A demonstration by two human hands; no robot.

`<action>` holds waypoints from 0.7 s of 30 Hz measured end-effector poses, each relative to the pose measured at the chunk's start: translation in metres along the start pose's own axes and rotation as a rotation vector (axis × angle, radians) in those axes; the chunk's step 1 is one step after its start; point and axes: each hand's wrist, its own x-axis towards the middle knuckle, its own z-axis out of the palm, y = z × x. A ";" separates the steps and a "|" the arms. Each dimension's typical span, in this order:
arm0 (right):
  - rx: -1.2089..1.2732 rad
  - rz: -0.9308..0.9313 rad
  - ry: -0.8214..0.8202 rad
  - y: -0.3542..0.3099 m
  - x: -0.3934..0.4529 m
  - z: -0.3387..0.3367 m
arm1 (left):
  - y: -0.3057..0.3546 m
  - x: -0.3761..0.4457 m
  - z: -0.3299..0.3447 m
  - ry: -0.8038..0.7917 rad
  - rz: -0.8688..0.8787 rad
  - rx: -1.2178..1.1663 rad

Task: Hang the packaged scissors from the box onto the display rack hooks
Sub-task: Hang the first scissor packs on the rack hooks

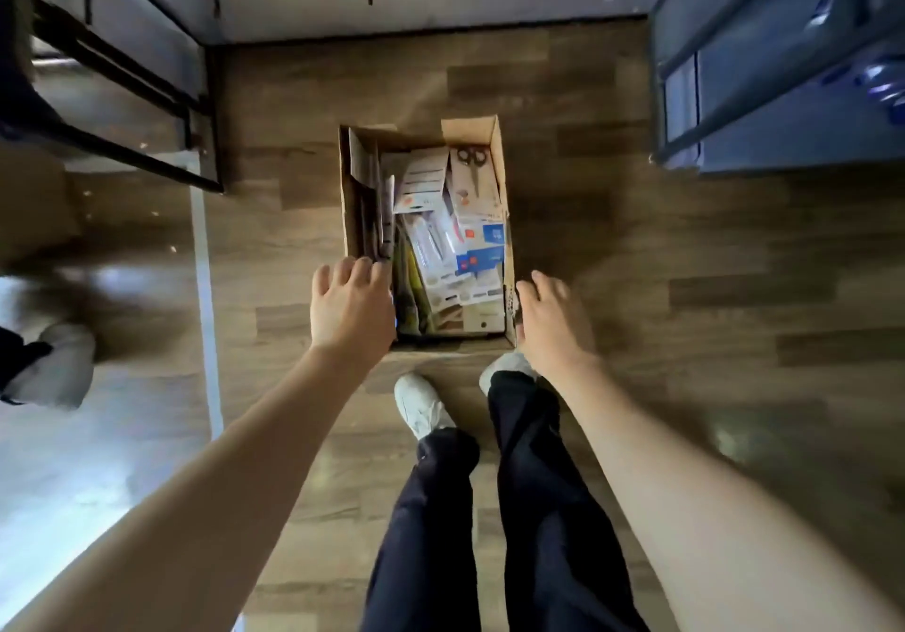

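Two bare hands reach down to an open brown cardboard box (499,181) on the wood-grain plank floor (636,249). The left hand (350,306) lies over the box's near left wall, fingers (365,269) curled at its rim; whether they grip it I cannot tell. The right hand (556,320) rests against the near right wall, fingers loosely spread. Just beyond the fingers, flat carded packs fill the box; one packaged scissors (471,166), black-handled on pale card, lies at the far right corner.
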 end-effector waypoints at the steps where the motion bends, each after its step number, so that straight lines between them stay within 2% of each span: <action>1: -0.012 -0.002 -0.013 0.002 0.004 0.016 | -0.002 0.004 0.017 -0.011 0.000 -0.006; 8: -0.136 -0.133 -0.094 -0.001 0.036 0.084 | -0.009 0.019 0.111 -0.146 -0.038 -0.046; 13: -0.200 -0.231 -0.137 -0.014 0.051 0.103 | -0.007 0.020 0.144 -0.267 -0.208 -0.155; 21: -0.258 -0.281 -0.157 -0.007 0.069 0.124 | -0.011 0.045 0.187 -0.403 -0.349 -0.115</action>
